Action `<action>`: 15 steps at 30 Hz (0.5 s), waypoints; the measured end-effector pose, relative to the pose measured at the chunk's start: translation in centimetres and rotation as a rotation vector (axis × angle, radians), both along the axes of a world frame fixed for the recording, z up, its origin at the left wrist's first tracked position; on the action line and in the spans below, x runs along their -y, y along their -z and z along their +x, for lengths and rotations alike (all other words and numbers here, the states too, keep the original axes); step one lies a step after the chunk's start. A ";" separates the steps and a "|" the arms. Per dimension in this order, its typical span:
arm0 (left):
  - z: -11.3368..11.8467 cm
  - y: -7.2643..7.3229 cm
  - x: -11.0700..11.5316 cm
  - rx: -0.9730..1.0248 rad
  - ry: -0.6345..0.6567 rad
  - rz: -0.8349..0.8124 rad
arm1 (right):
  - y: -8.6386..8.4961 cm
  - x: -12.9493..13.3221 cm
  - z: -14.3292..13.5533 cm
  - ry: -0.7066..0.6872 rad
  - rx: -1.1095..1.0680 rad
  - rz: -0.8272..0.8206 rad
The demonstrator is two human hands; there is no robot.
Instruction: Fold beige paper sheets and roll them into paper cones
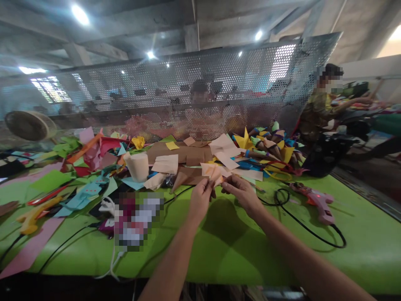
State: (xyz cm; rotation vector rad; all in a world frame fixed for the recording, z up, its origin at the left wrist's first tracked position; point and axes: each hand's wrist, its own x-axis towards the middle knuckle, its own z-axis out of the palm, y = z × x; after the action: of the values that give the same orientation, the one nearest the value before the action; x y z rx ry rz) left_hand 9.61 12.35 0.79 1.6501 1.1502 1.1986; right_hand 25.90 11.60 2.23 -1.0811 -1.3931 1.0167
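A folded piece of peach paper (213, 173) is held above the green table in front of me. My left hand (201, 196) is closed on its lower left side, thumb and fingers pinching it. At the paper's right edge, my right hand (242, 191) has its thumb and fingertips pinched together; the exact contact is too small to make out. Just behind the hands lie brown paper sheets (188, 175) and loose peach sheets (224, 146).
A pink glue gun (319, 202) with a looping black cord lies at right, a yellow glue gun (39, 213) at left. A cream cup (138, 167) stands among coloured paper scraps. Behind rises a perforated metal screen (175, 96). A person (322, 104) sits at far right.
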 end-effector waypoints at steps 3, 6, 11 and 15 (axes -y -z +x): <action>0.0 -0.1 0.2 -0.054 -0.024 0.052 | 0.1 0.1 -0.1 -0.037 0.010 0.008; 0.1 -0.1 0.3 -0.143 -0.022 0.111 | 0.7 -0.1 -0.1 -0.059 0.040 0.004; 0.3 0.3 0.2 -0.169 0.019 0.077 | 1.2 -0.5 0.1 -0.019 0.098 0.030; 0.2 0.3 0.0 -0.187 0.040 0.065 | 0.8 -0.5 0.3 0.014 0.065 0.044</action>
State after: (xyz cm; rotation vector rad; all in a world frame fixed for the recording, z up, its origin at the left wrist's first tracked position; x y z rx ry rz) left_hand 9.78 12.30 0.50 1.8578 1.1967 1.0849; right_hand 26.23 12.11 1.43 -1.0989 -1.4518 0.9442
